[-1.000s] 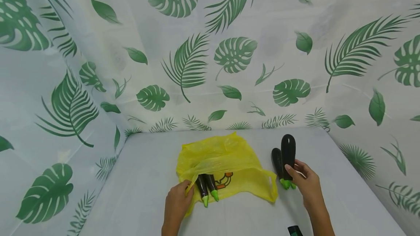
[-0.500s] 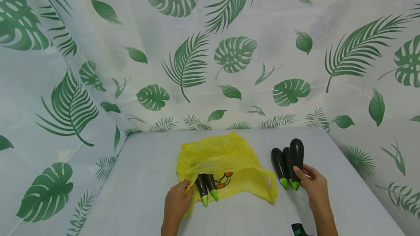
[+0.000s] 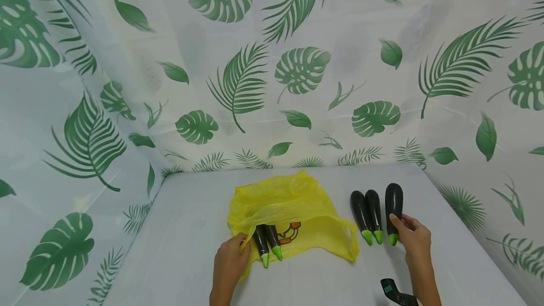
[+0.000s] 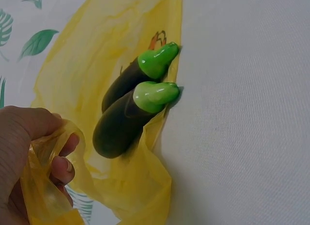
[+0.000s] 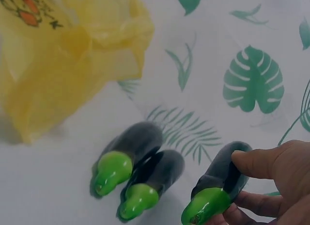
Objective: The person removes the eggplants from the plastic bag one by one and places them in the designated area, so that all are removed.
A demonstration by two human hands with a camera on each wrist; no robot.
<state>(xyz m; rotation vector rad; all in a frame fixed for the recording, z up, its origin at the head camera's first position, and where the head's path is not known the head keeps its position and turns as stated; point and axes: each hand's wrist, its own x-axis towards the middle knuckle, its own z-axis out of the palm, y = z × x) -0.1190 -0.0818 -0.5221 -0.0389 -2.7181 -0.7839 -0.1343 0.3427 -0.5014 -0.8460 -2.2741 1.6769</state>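
Note:
A yellow plastic bag [image 3: 293, 202] lies flat on the table, its mouth toward me. My left hand [image 3: 230, 261] pinches the bag's left edge and lifts it a little. Inside the mouth lie two dark eggplants [image 4: 121, 123], their green stem ends poking out. To the right of the bag, my right hand [image 3: 414, 237] holds another eggplant [image 3: 394, 202] between thumb and fingers, stem end toward me. Just left of it, two more eggplants [image 3: 366, 216] lie side by side, a small gap away from the held one.
A black curved object with a small green patch [image 3: 395, 292] shows by my right forearm at the bottom edge. The white table [image 3: 178, 230] is bordered by white sheets [image 3: 255, 150] printed with green leaves.
My right hand has moved right and slightly toward me with its eggplant, from over the pair to a spot beside them. The left hand keeps its hold on the bag.

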